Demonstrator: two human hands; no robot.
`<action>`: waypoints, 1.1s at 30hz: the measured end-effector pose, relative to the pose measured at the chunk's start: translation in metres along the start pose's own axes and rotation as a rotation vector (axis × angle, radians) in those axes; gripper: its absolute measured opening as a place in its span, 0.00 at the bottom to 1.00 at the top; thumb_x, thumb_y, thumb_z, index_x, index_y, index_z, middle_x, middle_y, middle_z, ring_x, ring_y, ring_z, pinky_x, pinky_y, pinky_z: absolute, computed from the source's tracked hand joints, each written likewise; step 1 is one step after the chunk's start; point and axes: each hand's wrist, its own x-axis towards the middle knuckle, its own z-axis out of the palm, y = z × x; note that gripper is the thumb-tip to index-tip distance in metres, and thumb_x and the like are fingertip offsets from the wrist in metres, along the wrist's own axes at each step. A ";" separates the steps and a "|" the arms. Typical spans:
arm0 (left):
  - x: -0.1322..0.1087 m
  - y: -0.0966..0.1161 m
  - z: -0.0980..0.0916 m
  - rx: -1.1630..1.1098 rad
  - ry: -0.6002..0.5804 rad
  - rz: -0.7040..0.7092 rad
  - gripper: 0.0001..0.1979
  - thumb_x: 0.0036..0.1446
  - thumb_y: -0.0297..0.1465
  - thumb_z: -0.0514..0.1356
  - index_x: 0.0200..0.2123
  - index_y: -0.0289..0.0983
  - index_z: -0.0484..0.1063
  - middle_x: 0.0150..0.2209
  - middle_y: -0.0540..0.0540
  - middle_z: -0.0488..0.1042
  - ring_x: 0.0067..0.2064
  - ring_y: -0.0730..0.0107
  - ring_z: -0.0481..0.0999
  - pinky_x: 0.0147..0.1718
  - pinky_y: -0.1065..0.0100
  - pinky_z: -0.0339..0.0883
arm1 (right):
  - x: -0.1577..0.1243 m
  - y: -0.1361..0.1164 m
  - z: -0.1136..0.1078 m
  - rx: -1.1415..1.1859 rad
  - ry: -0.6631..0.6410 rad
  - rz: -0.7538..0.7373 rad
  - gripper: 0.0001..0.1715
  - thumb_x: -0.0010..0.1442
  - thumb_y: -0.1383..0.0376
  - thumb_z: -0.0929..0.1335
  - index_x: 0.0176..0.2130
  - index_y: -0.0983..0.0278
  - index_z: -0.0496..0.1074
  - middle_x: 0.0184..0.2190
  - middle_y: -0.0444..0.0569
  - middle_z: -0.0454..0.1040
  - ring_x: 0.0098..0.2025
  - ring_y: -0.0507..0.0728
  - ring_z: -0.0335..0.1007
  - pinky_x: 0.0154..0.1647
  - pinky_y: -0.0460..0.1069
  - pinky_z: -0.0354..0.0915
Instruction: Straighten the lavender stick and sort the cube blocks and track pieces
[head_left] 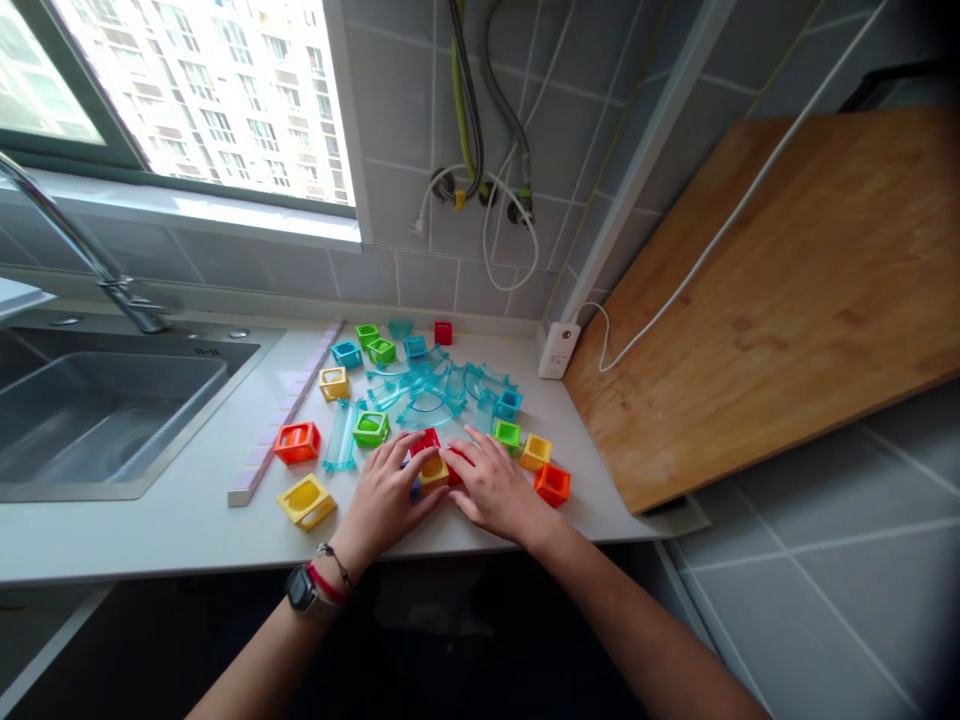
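Note:
Close to the counter's front edge, a small cluster of hollow plastic toy blocks sits between my hands: a yellow block (433,473) in the middle, red block (425,441) behind it, and a blue block partly covered by my left fingers. My left hand (386,490) is closed round the blue and yellow blocks from the left, thumb along the front. From the right, my right hand (491,485) grips another red block (456,466), mostly hidden under its fingers. A green block (508,436), a yellow one (536,452) and an orange one (553,485) lie right of it.
Clear-blue track pieces (431,385) are heaped behind my hands. More blocks, including an orange block (298,442) and a yellow block (307,501), lie left. A pale strip (281,420) runs beside the sink (135,470). A wooden board (765,300) leans at right, near a white power adapter (559,350).

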 end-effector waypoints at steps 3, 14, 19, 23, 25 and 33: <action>-0.007 -0.007 0.009 -0.099 0.017 -0.037 0.18 0.66 0.38 0.60 0.58 0.45 0.70 0.63 0.40 0.68 0.62 0.50 0.70 0.59 0.49 0.68 | 0.005 0.004 0.001 0.003 -0.036 -0.040 0.35 0.61 0.68 0.72 0.65 0.60 0.65 0.60 0.56 0.72 0.67 0.68 0.60 0.68 0.66 0.60; -0.010 -0.021 0.008 -0.347 0.102 -0.184 0.20 0.62 0.32 0.63 0.57 0.44 0.69 0.65 0.40 0.63 0.64 0.51 0.68 0.61 0.49 0.67 | 0.028 0.013 -0.011 0.035 -0.017 -0.081 0.26 0.62 0.65 0.73 0.59 0.60 0.71 0.49 0.55 0.74 0.53 0.65 0.69 0.57 0.62 0.69; -0.010 -0.021 0.008 -0.372 0.157 -0.216 0.20 0.62 0.32 0.63 0.57 0.43 0.68 0.65 0.40 0.63 0.65 0.52 0.66 0.62 0.48 0.66 | 0.027 0.005 -0.024 0.159 0.105 -0.058 0.29 0.64 0.64 0.72 0.63 0.58 0.68 0.51 0.55 0.72 0.54 0.64 0.69 0.56 0.58 0.71; -0.012 -0.024 0.011 -0.381 0.126 -0.193 0.16 0.62 0.34 0.64 0.53 0.44 0.71 0.64 0.40 0.64 0.62 0.51 0.70 0.58 0.49 0.71 | 0.010 -0.003 -0.036 0.388 0.298 0.057 0.28 0.63 0.60 0.73 0.61 0.54 0.71 0.51 0.53 0.71 0.54 0.62 0.71 0.56 0.57 0.70; -0.013 -0.025 0.012 -0.373 0.113 -0.195 0.17 0.61 0.34 0.64 0.54 0.45 0.71 0.64 0.41 0.64 0.60 0.50 0.72 0.56 0.49 0.73 | -0.005 -0.010 -0.039 0.600 0.402 0.188 0.26 0.62 0.58 0.74 0.59 0.54 0.73 0.52 0.52 0.72 0.53 0.62 0.72 0.53 0.56 0.72; -0.015 -0.025 0.017 -0.425 0.158 -0.231 0.28 0.55 0.32 0.68 0.59 0.45 0.67 0.64 0.40 0.62 0.62 0.50 0.70 0.59 0.49 0.70 | -0.073 -0.057 -0.021 1.413 0.808 0.786 0.23 0.61 0.50 0.73 0.51 0.59 0.74 0.45 0.48 0.79 0.40 0.56 0.77 0.36 0.49 0.75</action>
